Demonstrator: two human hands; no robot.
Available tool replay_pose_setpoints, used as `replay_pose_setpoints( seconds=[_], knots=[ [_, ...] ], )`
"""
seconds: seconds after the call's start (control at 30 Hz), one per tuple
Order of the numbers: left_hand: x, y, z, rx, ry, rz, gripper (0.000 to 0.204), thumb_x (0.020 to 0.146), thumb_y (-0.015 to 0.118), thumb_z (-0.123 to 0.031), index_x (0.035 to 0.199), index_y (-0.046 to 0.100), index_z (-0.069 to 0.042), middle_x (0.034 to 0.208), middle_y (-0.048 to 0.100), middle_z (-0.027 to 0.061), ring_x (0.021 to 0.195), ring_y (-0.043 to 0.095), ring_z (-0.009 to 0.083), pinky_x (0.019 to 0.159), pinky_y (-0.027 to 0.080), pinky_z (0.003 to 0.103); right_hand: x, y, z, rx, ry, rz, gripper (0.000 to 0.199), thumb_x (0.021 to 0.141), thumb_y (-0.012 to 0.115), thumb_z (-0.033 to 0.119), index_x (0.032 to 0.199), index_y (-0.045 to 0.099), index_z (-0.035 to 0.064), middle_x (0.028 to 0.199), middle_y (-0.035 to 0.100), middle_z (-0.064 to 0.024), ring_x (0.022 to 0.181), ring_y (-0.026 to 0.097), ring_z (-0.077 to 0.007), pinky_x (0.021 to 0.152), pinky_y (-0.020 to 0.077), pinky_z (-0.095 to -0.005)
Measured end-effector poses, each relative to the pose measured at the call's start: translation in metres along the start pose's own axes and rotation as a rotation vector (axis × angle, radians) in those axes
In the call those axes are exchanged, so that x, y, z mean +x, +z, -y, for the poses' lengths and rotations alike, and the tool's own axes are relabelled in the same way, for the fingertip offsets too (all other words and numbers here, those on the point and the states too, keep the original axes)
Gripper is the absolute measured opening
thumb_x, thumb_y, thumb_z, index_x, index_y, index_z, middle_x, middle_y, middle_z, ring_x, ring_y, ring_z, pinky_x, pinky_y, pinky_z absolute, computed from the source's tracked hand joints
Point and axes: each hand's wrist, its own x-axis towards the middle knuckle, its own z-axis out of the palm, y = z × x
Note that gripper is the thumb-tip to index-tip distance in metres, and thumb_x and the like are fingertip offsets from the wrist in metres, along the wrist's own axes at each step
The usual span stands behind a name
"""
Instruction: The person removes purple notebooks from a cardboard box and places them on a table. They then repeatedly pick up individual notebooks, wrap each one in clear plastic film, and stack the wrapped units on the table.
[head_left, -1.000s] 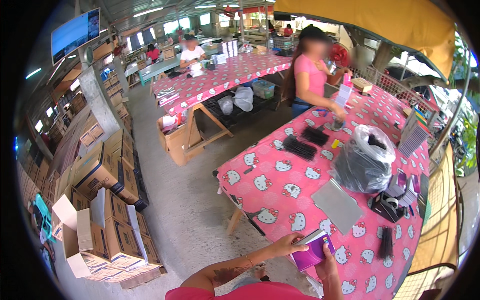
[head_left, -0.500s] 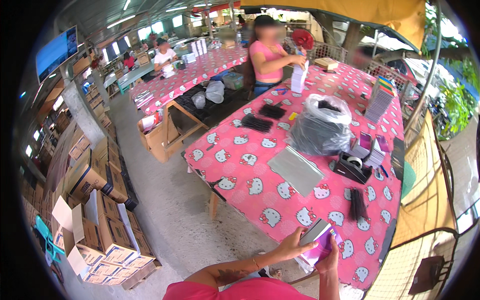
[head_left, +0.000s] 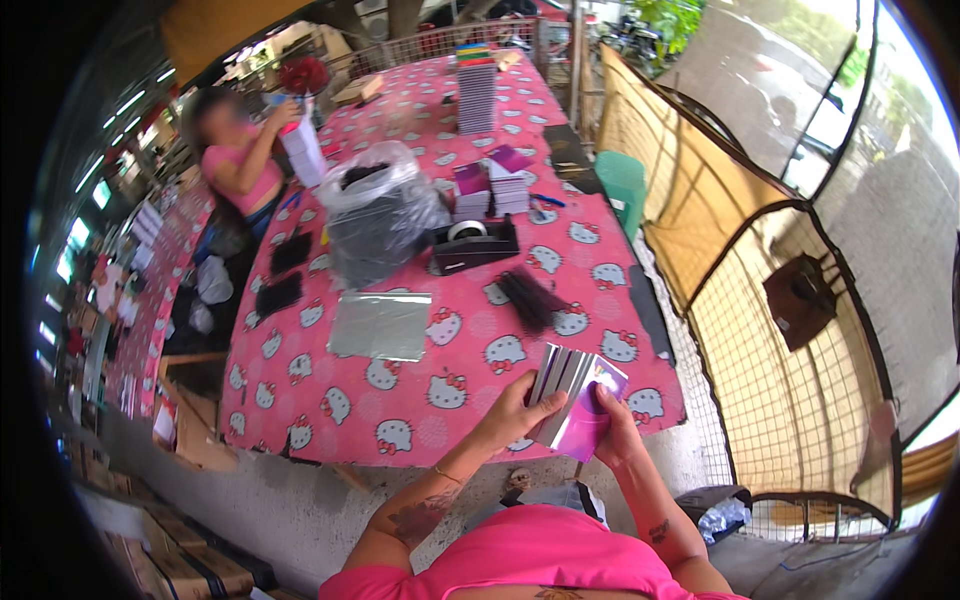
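Observation:
Between my two hands, in front of me at the table's near edge, is a small stack of purple-covered booklets (head_left: 585,415). My left hand (head_left: 515,412) grips its left side, where the pale edges show in several separated layers. My right hand (head_left: 618,428) closes round the right side, thumb on the purple cover. Just beyond lies a loose bundle of thin black strips (head_left: 532,298). Farther off stand a black tape dispenser (head_left: 478,246) with a white roll and short stacks of similar purple booklets (head_left: 509,192).
A pink patterned cloth covers the table (head_left: 460,425). Clear plastic sheets (head_left: 380,326) lie left, by a big bag of black material (head_left: 385,235). A tall booklet stack (head_left: 477,100) stands far back. A co-worker (head_left: 240,165) handles a white stack at far left. A green chair (head_left: 621,185) is right.
My view has swung to the right, so the table now sits more central. The booklets in my hands have parted into more visible layers, still held by both hands.

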Motion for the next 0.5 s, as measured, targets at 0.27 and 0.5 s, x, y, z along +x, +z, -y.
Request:
replay_pose_setpoints(
  seconds=[0.27, 0.5],
  knots=[
    [0.069, 0.072, -0.004, -0.041, 0.057, 0.024, 0.045, 0.09, 0.076, -0.033, 0.118, 0.057, -0.003, 0.104, 0.064, 0.0025, 0.096, 0.06, 0.0097, 0.084, 0.05, 0.028, -0.001, -0.053, 0.084, -0.059, -0.059, -0.028, 0.044, 0.093, 0.071, 0.03, 0.125, 0.056, 0.0035, 0.114, 0.067, -0.0085, 0.104, 0.066, -0.0202, 0.093, 0.0535, -0.0386],
    [0.162, 0.18, -0.001, 0.002, 0.052, -0.023, 0.056, 0.086, 0.08, -0.034, 0.123, 0.054, -0.002, 0.11, 0.064, 0.0039, 0.099, 0.061, 0.0117, 0.088, 0.05, 0.028, 0.018, -0.142, 0.201, -0.074, 0.044, 0.015, 0.051, 0.091, 0.071, 0.028, 0.13, 0.052, 0.002, 0.122, 0.063, -0.014, 0.111, 0.063, -0.0268, 0.099, 0.0514, -0.0444]
  ],
)
